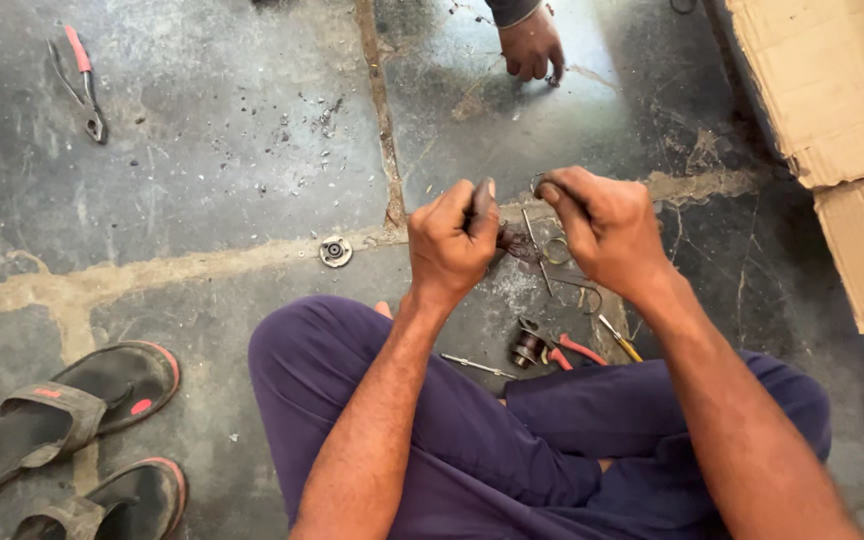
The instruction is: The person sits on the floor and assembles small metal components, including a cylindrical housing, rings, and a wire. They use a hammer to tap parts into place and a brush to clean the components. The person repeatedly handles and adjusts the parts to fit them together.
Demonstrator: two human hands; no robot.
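I see my left hand [452, 240] closed into a fist around a small dark part [482, 200], thumb and fingers pressed tight on it, raised above the concrete floor [212, 170] just in front of my crossed legs. My right hand [607, 225] is also curled shut, pinching a thin metal ring [542, 185] at its fingertips; the two hands sit close together, knuckles nearly facing, but I cannot tell whether the part and the ring touch. Below and between the hands, on the floor, lie a loose wire ring [556, 250] and a slim metal rod [536, 262], and nearer my knees rest a dark cylindrical metal part [526, 347], red-handled pliers [570, 352], a yellow-handled screwdriver [619, 338] and a thin silver tool [476, 366]. A round metal disc with a bearing in its middle [335, 251] lies on the pale seam of the floor, to the left of my left hand. Toward the far left corner of the floor sits another pair of pliers with one red grip [80, 80]. A pair of dark sandals with red trim [72, 420] rests at the near left edge. Torn cardboard [832, 110] covers the far right side. At the far edge another person's hand [532, 45] presses its fingers to the floor, well apart from mine.
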